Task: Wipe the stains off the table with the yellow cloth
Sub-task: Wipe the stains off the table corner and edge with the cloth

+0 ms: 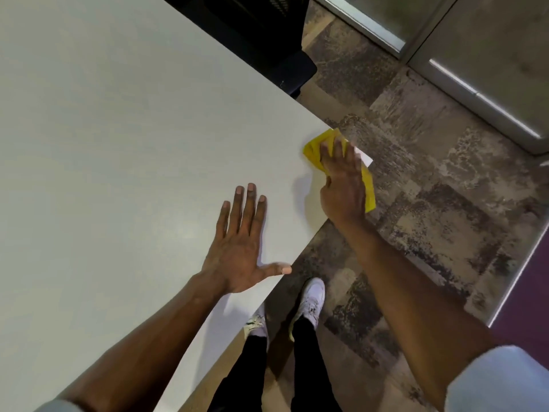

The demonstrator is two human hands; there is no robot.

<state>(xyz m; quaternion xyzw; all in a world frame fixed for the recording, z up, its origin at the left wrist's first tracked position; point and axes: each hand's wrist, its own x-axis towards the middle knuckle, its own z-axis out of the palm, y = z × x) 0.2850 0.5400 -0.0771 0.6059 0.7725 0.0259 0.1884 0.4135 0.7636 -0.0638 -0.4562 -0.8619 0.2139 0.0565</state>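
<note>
The white table fills the left and centre of the head view, and its corner points right. At that corner lies the yellow cloth, partly hanging over the edge. My right hand presses flat on the cloth with fingers spread, covering most of it. A small white tag sticks out past the fingers. My left hand rests palm down on the bare tabletop near the front edge, fingers apart, holding nothing. No stain is visible on the surface.
A black chair stands against the table's far edge. Patterned carpet lies to the right, with glass panels in metal frames beyond. My feet in white shoes stand just below the table's front edge.
</note>
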